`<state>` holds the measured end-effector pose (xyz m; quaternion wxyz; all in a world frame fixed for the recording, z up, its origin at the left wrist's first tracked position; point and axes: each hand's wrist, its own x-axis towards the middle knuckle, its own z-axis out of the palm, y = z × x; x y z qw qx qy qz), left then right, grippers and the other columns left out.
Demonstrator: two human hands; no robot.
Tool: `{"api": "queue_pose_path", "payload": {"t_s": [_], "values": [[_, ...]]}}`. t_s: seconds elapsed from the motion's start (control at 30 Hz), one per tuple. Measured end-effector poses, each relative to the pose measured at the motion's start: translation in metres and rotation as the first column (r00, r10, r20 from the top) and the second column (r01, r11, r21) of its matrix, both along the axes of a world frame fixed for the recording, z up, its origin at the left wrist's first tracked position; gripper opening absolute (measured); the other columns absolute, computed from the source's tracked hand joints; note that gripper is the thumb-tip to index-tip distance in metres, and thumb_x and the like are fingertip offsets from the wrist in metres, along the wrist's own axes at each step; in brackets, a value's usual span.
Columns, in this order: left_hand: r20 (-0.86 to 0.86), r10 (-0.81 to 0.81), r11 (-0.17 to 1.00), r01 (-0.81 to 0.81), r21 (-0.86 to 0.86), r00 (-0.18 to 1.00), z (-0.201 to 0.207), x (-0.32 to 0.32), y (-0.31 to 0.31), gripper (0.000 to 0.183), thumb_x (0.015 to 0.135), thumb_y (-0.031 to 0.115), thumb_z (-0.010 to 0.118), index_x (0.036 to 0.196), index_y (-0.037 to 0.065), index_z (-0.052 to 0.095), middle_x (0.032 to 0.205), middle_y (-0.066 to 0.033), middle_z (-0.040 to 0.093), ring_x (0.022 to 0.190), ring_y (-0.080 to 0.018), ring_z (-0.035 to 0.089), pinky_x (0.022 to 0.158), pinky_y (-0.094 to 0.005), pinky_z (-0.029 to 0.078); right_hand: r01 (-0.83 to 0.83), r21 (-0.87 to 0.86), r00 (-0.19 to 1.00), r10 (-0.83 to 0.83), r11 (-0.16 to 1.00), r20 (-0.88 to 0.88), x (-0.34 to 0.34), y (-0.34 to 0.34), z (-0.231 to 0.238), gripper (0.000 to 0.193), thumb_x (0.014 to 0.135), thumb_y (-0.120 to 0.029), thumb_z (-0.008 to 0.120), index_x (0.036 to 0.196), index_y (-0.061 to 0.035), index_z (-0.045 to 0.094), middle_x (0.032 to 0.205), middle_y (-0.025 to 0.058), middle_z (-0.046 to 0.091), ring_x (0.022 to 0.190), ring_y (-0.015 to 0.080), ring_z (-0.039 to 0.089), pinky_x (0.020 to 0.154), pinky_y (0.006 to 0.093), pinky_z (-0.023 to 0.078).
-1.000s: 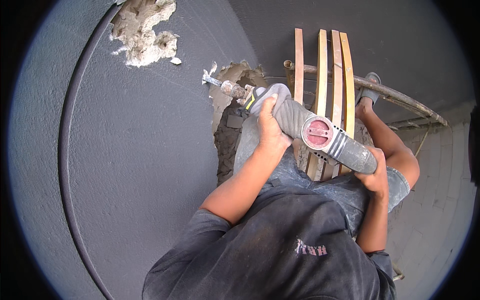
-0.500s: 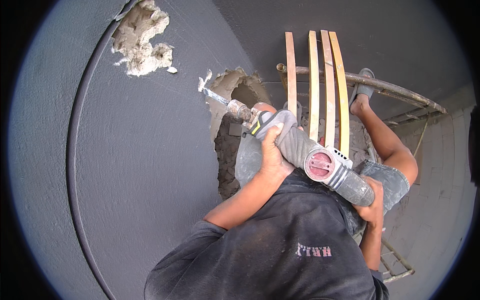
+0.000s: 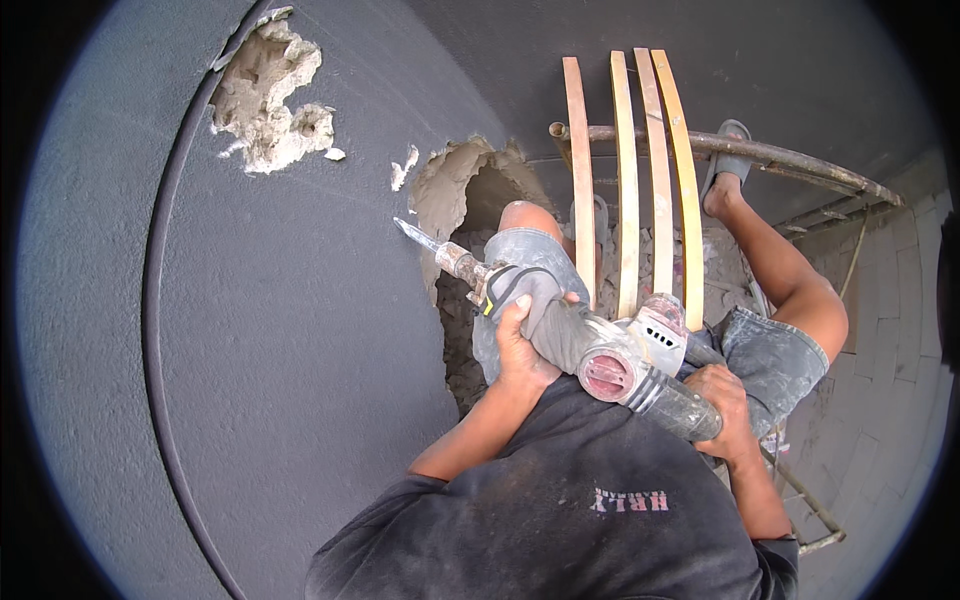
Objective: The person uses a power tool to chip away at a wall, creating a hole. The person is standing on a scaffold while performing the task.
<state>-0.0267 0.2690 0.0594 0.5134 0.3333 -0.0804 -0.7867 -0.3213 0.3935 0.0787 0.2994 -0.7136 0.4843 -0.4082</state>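
A dusty grey demolition hammer (image 3: 645,362) lies slanted across my lap, its nose toward the wall on my left. My left hand (image 3: 527,352) is wrapped round its grey front sleeve, thumb on top. At the back end my right hand (image 3: 727,408) grips the dark rear handle. From the nose sticks a steel chisel (image 3: 417,236), its tip at the dark grey wall (image 3: 300,330), left of a large broken hole (image 3: 450,185). Whether the tip touches the wall, I cannot tell.
Several wooden strips (image 3: 625,180) stretch between my knees, over a rusty metal scaffold pipe (image 3: 740,145). Rubble (image 3: 720,255) lies below. A second rough hole (image 3: 270,95) opens at the upper left, near a black cable (image 3: 155,300). My sandalled foot (image 3: 732,155) rests by the pipe.
The hammer has come back toward me and down. Its chisel tip has left the chipped patch beside the hole's upper edge and sits lower on the wall. Both hands keep their grip.
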Motion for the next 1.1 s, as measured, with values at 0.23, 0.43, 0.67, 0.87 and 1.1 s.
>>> {"api": "queue_pose_path", "payload": {"t_s": [0.23, 0.43, 0.67, 0.87, 1.1], "values": [[0.027, 0.018, 0.999, -0.017, -0.049, 0.999, -0.015, 0.002, -0.010, 0.056, 0.086, 0.048, 0.064, 0.122, 0.005, 0.066, 0.111, -0.0187, 0.072, 0.106, -0.0326, 0.067, 0.096, -0.0491, 0.055, -0.100, -0.015, 0.994, 0.100, 0.995, 0.033, -0.007, -0.016, -0.011, 0.049, 0.052, -0.031, 0.080, 0.089, -0.0020, 0.068, 0.087, 0.0130, 0.068, 0.079, 0.0345, 0.066, 0.076, 0.0436, 0.050], [0.025, 0.018, 0.997, -0.016, -0.080, 1.000, -0.012, 0.001, -0.013, 0.054, 0.088, 0.047, 0.063, 0.123, 0.005, 0.065, 0.113, -0.0189, 0.071, 0.107, -0.0328, 0.067, 0.096, -0.0487, 0.054, -0.141, 0.001, 0.990, 0.141, 0.990, -0.015, -0.008, -0.019, -0.006, 0.051, 0.053, -0.036, 0.081, 0.090, -0.0020, 0.068, 0.087, 0.0132, 0.067, 0.078, 0.0348, 0.065, 0.074, 0.0436, 0.049], [-0.018, 0.034, 0.993, -0.036, -0.113, 0.999, -0.016, 0.007, -0.015, 0.052, 0.091, 0.045, 0.061, 0.124, 0.004, 0.064, 0.111, -0.0201, 0.071, 0.104, -0.0316, 0.067, 0.094, -0.0471, 0.056, -0.079, -0.022, 0.997, 0.079, 0.997, 0.005, 0.004, -0.009, -0.009, 0.049, 0.054, -0.032, 0.081, 0.090, -0.0014, 0.068, 0.088, 0.0138, 0.067, 0.080, 0.0355, 0.065, 0.075, 0.0440, 0.049], [-0.007, 0.008, 0.986, -0.009, -0.167, 1.000, -0.018, 0.010, -0.014, 0.053, 0.091, 0.046, 0.060, 0.122, 0.003, 0.066, 0.111, -0.0187, 0.070, 0.105, -0.0320, 0.066, 0.095, -0.0478, 0.054, -0.060, -0.044, 0.997, 0.059, 0.997, -0.040, 0.008, -0.007, -0.004, 0.042, 0.058, -0.028, 0.081, 0.088, -0.0014, 0.068, 0.087, 0.0137, 0.067, 0.078, 0.0354, 0.065, 0.075, 0.0446, 0.049], [-0.017, 0.032, 0.994, -0.034, -0.102, 0.999, -0.009, 0.007, -0.014, 0.054, 0.091, 0.046, 0.061, 0.119, 0.001, 0.066, 0.108, -0.0189, 0.072, 0.103, -0.0315, 0.067, 0.093, -0.0468, 0.055, -0.025, -0.038, 1.000, 0.024, 0.999, -0.006, 0.019, -0.007, 0.008, 0.030, 0.064, -0.018, 0.082, 0.086, -0.0023, 0.068, 0.082, 0.0110, 0.067, 0.074, 0.0322, 0.065, 0.071, 0.0421, 0.049]]}}
